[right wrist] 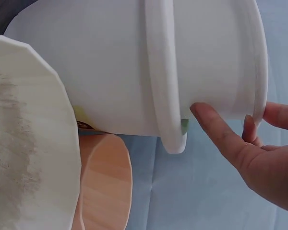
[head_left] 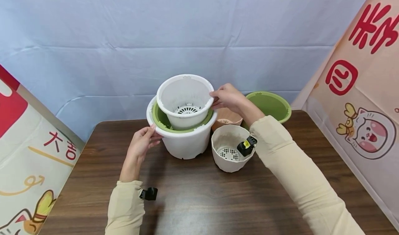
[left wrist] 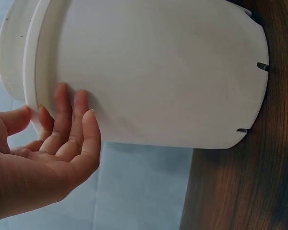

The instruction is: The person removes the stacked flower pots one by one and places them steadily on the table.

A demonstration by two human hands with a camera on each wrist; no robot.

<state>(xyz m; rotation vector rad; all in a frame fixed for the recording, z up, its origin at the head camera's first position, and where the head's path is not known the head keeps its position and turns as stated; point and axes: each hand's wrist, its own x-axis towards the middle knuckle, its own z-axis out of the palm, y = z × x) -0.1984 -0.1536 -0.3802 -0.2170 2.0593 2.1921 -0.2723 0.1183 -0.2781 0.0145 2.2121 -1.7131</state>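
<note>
Near the brown wooden counter's [head_left: 187, 197] back edge, the left hand [head_left: 141, 144] pinched the rim of a large white round plastic pot [head_left: 187, 144]; the right hand [head_left: 230, 97] pinched a smaller white round plastic pot [head_left: 176, 91], partly inside a green round pot [head_left: 159, 118] nested in the large one.

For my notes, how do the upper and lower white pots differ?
The upper white pot is smaller than the lower white pot. The upper one reaches into the green pot; the lower stands on the table. The right hand holds the upper one's rim, the left hand the lower one's. Both are white and round.
</note>
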